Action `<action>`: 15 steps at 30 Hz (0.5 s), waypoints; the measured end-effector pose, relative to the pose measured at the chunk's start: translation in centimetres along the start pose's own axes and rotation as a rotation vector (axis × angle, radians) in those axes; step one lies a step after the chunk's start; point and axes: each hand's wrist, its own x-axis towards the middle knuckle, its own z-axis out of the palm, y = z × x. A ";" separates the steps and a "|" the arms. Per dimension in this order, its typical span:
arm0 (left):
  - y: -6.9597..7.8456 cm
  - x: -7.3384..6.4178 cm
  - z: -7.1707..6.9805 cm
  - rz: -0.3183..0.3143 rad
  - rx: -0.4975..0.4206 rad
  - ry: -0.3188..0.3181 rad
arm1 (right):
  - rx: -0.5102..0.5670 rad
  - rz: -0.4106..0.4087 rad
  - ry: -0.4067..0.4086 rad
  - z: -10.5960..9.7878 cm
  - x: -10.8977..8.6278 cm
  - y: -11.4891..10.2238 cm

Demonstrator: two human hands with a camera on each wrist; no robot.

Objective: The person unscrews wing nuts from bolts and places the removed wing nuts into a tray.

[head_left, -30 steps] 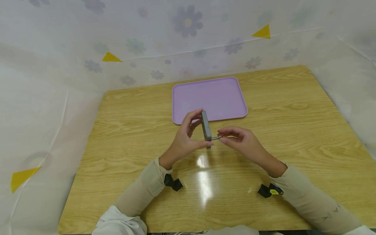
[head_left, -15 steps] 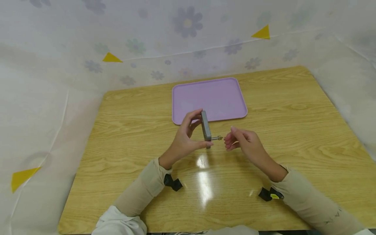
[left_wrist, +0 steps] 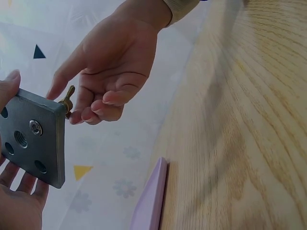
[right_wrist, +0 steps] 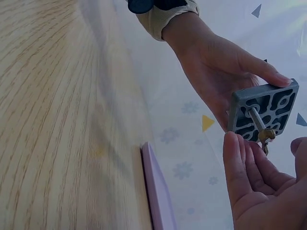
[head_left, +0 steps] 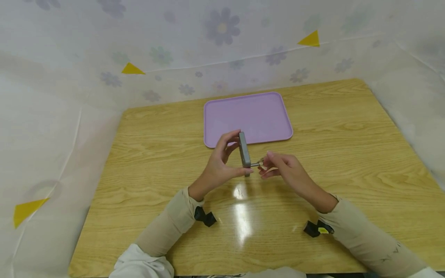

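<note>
My left hand [head_left: 219,164] grips a grey square plate [head_left: 244,150] by its edges, thumb below and fingers at the far side. In the left wrist view the plate's flat face shows several holes and a bolt head [left_wrist: 36,127] in one of them. The bolt's threaded shank [right_wrist: 257,119] sticks out of the ribbed face towards the right hand, with a brass wing nut [right_wrist: 266,135] near its end. My right hand [head_left: 290,170] is at the wing nut, fingertips right beside it and thumb held apart from them.
A purple tray [head_left: 248,116] lies towards the back of the wooden table [head_left: 156,154]. Pale flowered sheeting [head_left: 187,38] with yellow triangles surrounds the table. Both hands are held above the tabletop, in front of the tray.
The right thumb and fingers pinched the wing nut, then came off it to the right, and are now back beside it. The left hand and plate have stayed nearly still.
</note>
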 end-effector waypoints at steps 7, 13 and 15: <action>0.0 0.0 -0.1 -0.016 0.000 -0.005 | -0.004 0.013 -0.020 0.1 0.1 0.1; 0.0 0.0 -0.1 -0.011 -0.004 -0.005 | -0.071 -0.078 -0.024 0.1 0.1 0.3; -0.1 0.0 -0.1 -0.009 -0.002 -0.005 | -0.098 -0.125 -0.030 0.0 0.2 0.3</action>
